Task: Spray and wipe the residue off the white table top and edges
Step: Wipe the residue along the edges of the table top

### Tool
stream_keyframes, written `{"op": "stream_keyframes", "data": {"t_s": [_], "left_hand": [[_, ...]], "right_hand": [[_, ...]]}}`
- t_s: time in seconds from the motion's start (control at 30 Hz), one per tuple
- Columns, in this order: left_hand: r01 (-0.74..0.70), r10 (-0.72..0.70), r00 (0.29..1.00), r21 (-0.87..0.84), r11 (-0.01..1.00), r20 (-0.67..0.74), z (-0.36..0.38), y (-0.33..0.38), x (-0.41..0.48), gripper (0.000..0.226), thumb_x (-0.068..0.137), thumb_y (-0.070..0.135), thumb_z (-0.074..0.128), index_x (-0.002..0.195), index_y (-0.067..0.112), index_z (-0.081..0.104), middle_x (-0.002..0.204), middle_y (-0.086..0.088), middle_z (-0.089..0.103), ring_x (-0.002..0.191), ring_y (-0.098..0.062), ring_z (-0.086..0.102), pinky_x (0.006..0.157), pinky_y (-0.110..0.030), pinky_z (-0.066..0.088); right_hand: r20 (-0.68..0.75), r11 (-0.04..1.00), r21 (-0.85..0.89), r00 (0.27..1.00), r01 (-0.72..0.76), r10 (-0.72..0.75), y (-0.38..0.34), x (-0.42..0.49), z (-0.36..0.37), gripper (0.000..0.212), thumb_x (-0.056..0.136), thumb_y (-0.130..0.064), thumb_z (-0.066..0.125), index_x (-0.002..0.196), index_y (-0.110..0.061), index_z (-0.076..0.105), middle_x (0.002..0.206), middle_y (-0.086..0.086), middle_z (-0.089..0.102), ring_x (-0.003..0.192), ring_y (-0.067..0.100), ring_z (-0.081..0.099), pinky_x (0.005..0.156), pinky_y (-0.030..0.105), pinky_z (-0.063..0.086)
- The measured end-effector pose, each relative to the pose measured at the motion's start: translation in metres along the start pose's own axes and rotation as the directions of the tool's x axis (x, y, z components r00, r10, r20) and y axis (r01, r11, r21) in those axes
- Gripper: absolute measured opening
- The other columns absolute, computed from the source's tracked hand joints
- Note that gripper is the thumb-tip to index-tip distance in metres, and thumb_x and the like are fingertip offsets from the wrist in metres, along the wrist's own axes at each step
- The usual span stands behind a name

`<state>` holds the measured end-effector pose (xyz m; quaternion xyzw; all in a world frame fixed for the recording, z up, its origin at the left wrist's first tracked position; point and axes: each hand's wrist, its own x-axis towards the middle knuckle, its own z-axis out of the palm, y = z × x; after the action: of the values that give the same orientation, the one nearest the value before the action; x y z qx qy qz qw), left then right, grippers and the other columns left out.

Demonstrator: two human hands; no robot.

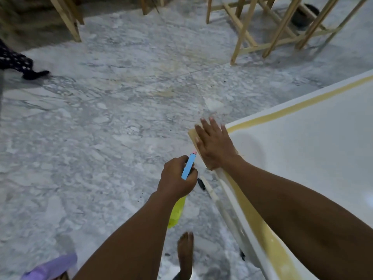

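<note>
Two hands: yours, at one corner.
Left hand (177,178): fingers curled round spray bottle (188,166), aimed at that corner.
Right hand (215,146): fingers spread flat, pressing tan pad (193,137) onto white table (302,148) to rub yellowish residue (282,111).

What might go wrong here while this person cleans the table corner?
The tan flat pad under the right hand lies right at the corner edge of the white table top, so it could slip off. The yellow-green spray bottle with a blue head, gripped by the left hand, is over the grey marble floor, not the table; spray landing there might make it slippery for the bare foot.
</note>
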<state>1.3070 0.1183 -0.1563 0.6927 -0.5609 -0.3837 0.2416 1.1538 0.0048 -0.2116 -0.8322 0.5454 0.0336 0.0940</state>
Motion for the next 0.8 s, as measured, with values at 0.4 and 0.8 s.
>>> {"op": "stream_keyframes", "data": {"t_s": [0.4,0.8], "left_hand": [[0.010,-0.010,1.000,0.002,1.000,0.010,0.021,-0.012,-0.007,0.028,0.079,0.029,0.057,0.090,0.006,0.068,0.077,-0.017,0.068,0.067,-0.039,0.065,0.065,-0.057,0.058],[0.013,-0.012,1.000,-0.014,1.000,0.018,0.058,0.004,-0.066,0.024,0.079,0.029,0.059,0.092,0.011,0.069,0.077,-0.014,0.068,0.066,-0.039,0.068,0.064,-0.058,0.062]], "right_hand": [[-0.066,0.998,0.055,0.997,0.033,-0.029,0.015,-0.015,0.030,0.063,0.101,-0.044,0.015,0.160,-0.022,0.006,0.168,0.001,-0.001,0.154,0.020,-0.007,0.125,0.047,0.003],[-0.110,0.996,0.080,0.993,0.046,-0.037,0.026,-0.105,0.047,0.064,0.101,-0.041,0.021,0.160,-0.019,0.008,0.168,0.003,0.000,0.154,0.023,-0.006,0.124,0.051,0.008]]}}
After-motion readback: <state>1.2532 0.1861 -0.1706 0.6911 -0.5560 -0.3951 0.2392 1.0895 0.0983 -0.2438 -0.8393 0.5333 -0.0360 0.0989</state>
